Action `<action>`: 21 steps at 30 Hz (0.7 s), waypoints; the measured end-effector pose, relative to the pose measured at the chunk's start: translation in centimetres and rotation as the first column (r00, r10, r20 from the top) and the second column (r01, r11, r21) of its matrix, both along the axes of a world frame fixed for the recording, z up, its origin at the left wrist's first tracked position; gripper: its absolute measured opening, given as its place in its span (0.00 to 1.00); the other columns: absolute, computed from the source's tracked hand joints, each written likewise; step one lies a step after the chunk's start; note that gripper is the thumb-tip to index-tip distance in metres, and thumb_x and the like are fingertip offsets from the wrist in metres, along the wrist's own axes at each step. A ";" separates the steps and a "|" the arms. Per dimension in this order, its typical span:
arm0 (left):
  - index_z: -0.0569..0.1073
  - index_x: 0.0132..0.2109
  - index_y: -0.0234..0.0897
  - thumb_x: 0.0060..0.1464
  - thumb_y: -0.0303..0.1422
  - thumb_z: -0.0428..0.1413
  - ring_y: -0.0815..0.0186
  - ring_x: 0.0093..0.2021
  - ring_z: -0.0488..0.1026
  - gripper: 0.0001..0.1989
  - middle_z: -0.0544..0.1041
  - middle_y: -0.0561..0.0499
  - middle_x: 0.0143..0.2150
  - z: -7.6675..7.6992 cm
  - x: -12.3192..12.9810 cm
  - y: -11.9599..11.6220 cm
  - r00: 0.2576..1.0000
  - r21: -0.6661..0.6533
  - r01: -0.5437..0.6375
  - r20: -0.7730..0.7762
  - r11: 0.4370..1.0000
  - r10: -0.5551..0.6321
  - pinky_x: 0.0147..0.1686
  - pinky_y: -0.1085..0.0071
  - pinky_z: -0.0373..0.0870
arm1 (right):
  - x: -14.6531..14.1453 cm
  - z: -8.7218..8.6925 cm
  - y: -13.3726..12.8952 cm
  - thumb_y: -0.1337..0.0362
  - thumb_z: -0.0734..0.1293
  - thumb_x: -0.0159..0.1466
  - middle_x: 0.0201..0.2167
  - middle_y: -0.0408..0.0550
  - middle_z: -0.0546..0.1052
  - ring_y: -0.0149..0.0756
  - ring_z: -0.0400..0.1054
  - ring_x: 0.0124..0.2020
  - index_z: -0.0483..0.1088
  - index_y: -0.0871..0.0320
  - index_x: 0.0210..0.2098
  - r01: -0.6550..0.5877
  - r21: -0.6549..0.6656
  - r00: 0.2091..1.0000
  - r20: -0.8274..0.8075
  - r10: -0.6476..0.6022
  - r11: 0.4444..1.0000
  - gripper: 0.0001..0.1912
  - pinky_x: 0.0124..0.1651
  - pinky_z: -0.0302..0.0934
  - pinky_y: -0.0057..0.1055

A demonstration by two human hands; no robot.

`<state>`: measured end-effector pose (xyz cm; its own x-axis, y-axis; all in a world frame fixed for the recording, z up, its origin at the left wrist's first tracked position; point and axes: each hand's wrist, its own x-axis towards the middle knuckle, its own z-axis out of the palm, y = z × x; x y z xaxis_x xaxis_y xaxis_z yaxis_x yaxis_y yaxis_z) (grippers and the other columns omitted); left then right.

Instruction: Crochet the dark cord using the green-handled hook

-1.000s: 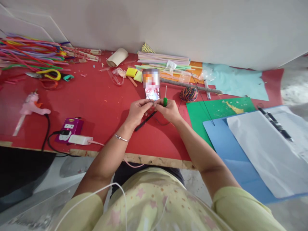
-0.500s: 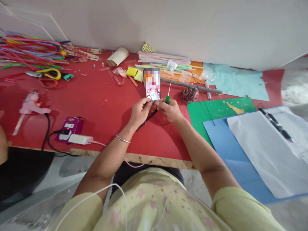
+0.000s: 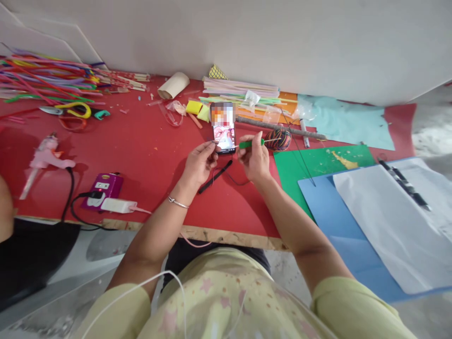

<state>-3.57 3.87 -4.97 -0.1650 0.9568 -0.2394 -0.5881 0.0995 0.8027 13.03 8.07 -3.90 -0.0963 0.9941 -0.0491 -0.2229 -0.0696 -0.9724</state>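
Observation:
My left hand [image 3: 202,162] has its thumb and fingertips pinched together beside the lower left corner of a phone [image 3: 224,136] with a lit screen. What lies in that pinch is too small to make out. My right hand [image 3: 257,157] is closed around a tool with a green handle [image 3: 247,143], its thin metal shaft pointing right across a ball of multicoloured yarn [image 3: 278,139]. Between my wrists a narrow black strip [image 3: 216,177] lies slanted on the red table [image 3: 158,165]. A thin dark strand [image 3: 237,181] curves along the tabletop to its right.
At the back left lie scissors [image 3: 72,111] and a heap of colourful pipe cleaners [image 3: 45,77]. A pink glue gun [image 3: 49,157] and a purple socket box [image 3: 104,186] sit at left. A stick [image 3: 278,125] lies behind the yarn. A blue folder [image 3: 339,235] with papers is at right.
My hands have drawn apart, uncovering the phone's lower end and the black strip. The green-handled tool has swung from upright to nearly level, its shaft now pointing right.

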 end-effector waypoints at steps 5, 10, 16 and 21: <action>0.80 0.39 0.38 0.46 0.36 0.73 0.77 0.25 0.68 0.15 0.78 0.53 0.34 0.3 -0.1 0.0 0.991 -0.027 0.004 0.135 1.000 0.000 0.18 0.80 0.58 | -0.3 -0.4 -0.6 0.32 0.68 0.62 0.26 0.43 0.76 0.30 0.68 0.25 0.76 0.52 0.41 -0.098 0.034 0.991 -0.091 0.100 0.995 0.30 0.26 0.60 0.29; 0.80 0.42 0.40 0.49 0.36 0.72 0.76 0.26 0.68 0.14 0.79 0.52 0.36 0.4 0.0 0.0 0.995 -0.014 0.016 0.104 1.000 -0.015 0.19 0.79 0.58 | -0.5 -0.6 -0.7 0.32 0.69 0.60 0.28 0.44 0.78 0.32 0.73 0.29 0.76 0.53 0.43 -0.097 0.016 0.993 -0.071 0.097 0.995 0.31 0.28 0.64 0.28; 0.80 0.42 0.41 0.49 0.36 0.72 0.76 0.26 0.69 0.14 0.79 0.52 0.37 0.1 -0.1 0.0 0.996 0.009 0.030 0.085 0.999 -0.031 0.19 0.79 0.59 | -0.6 -0.5 -0.7 0.31 0.68 0.61 0.28 0.44 0.78 0.32 0.74 0.29 0.76 0.53 0.44 -0.100 0.013 0.993 -0.062 0.101 0.995 0.32 0.29 0.65 0.28; 0.81 0.42 0.41 0.49 0.36 0.73 0.76 0.26 0.69 0.14 0.79 0.52 0.37 -0.2 -0.1 0.0 0.996 0.047 0.039 0.082 0.998 -0.043 0.19 0.79 0.60 | -0.5 -0.7 -0.6 0.32 0.68 0.62 0.28 0.44 0.78 0.31 0.73 0.29 0.76 0.52 0.44 -0.115 0.012 0.988 -0.100 0.116 0.993 0.30 0.29 0.64 0.28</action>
<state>-3.65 3.82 -5.18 -0.1066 0.9725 -0.2071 -0.6492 0.0897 0.7553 12.58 7.46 -4.62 -0.2149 0.9763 -0.0273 -0.3098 -0.0946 -0.9461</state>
